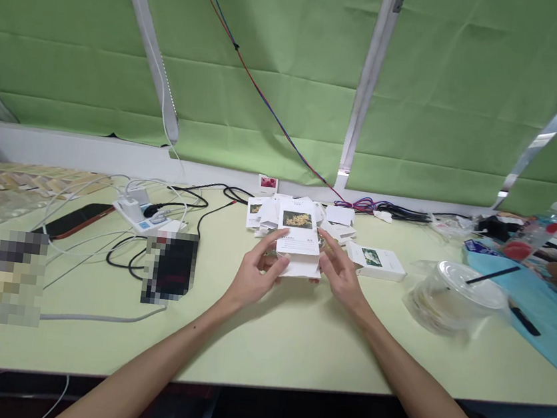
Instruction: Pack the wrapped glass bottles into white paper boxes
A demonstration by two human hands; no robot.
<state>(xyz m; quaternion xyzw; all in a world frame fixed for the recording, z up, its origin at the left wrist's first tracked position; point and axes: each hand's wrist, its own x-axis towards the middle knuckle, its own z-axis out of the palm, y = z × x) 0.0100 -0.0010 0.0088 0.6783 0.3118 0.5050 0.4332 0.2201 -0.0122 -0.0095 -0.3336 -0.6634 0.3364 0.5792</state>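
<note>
Both of my hands meet over the middle of the pale green table (293,345). My left hand (256,270) and my right hand (339,269) grip a small white box (299,241) between them, its face printed with a yellow flower picture. The fingers of each hand curl round a side of the box, which is held just above the table. Behind it lies a heap of several similar white boxes (268,214). One more white box (376,260) with a white flower picture lies flat to the right of my right hand.
A power strip (144,214) with tangled cables and a dark phone (79,218) lie at the left. A clear plastic lidded cup (454,299) sits at the right, beside a blue sheet (543,313) and clutter. Green panels close off the back.
</note>
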